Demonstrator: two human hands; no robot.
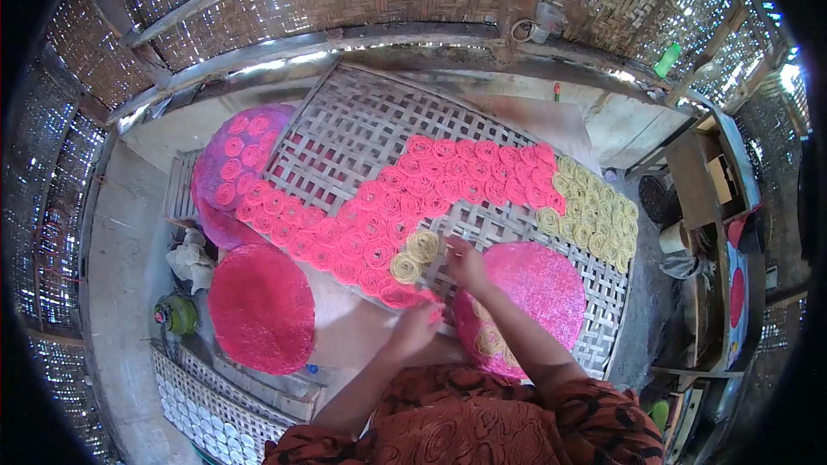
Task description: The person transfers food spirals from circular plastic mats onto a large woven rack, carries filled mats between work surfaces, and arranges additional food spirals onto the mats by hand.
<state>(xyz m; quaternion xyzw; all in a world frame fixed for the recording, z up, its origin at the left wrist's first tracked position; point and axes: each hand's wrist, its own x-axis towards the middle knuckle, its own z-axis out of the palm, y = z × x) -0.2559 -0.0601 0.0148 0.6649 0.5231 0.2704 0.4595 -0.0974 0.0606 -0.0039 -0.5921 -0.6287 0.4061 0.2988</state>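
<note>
Pink and yellow coils (372, 226) on lattice tray (332, 125)

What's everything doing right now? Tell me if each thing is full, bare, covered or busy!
Woven rack: partly covered, bare lattice showing
Pink swirls: laid close together on the rack
Yellow swirls: most grouped at the rack's right end
Bright pink disc: a few yellow swirls on it
Red disc: bare
Purple disc: partly covered with pink swirls
Left hand: at the rack's near edge, grip unclear
Right hand: near yellow swirls, grip unclear
</note>
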